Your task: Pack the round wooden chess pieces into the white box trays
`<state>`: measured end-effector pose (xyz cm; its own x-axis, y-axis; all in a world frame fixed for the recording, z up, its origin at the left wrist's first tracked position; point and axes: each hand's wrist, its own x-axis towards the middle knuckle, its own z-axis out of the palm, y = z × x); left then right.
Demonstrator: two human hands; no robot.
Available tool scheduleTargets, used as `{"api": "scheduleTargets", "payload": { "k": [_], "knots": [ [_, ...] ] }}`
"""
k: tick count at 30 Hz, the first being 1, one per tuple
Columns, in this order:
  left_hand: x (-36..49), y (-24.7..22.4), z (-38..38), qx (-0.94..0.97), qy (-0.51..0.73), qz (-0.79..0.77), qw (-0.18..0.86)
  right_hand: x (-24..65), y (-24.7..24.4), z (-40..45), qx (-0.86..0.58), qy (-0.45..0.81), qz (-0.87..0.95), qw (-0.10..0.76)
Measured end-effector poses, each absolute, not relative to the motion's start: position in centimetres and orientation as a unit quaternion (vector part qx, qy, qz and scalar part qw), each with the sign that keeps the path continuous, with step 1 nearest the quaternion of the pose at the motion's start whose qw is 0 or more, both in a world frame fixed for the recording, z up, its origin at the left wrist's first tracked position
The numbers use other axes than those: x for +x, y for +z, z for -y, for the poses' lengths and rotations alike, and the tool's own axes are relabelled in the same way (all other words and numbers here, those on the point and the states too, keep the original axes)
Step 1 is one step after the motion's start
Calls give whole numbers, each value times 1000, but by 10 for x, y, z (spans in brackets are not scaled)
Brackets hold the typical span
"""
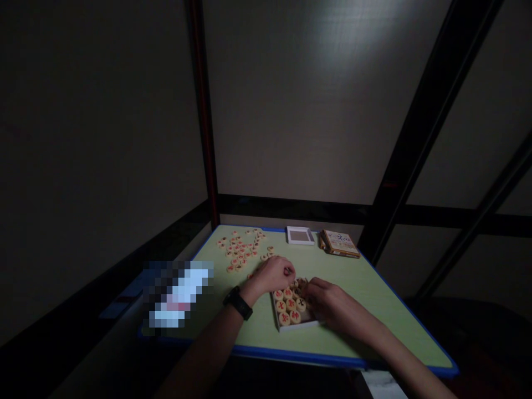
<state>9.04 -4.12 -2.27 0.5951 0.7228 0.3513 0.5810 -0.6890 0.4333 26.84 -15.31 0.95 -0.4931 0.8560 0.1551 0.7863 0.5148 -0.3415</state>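
A shallow white box near the front of the table holds round wooden pieces with red or black characters. My left hand, with a black watch on its wrist, is over the box's far left edge, fingers curled; what it holds, if anything, is hidden. At the box's right side, my right hand has its fingers bent down over the pieces, and its fingertips are too dark to make out. More round pieces lie scattered on the table beyond my left hand.
The green table has a blue edge. An open white box lid or tray lies at the back, beside a printed orange and white box. A blurred-out bright object is at the left edge. Walls stand behind and left.
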Motion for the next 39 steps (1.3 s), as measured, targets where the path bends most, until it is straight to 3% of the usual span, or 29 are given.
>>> {"api": "scheduleTargets", "payload": {
  "k": [15,27,32,39],
  "knots": [
    [91,-21,41,878,251,-381,146,265,4,143,-485,87,860,132],
    [86,-10,36,820,309,-476,76,298,18,105,-485,164,813,278],
    [59,-3,20,742,333,-582,-1,287,7,65,-485,149,823,255],
    [29,-3,11,736,216,-641,14,282,-24,49,-549,127,767,308]
  ]
}}
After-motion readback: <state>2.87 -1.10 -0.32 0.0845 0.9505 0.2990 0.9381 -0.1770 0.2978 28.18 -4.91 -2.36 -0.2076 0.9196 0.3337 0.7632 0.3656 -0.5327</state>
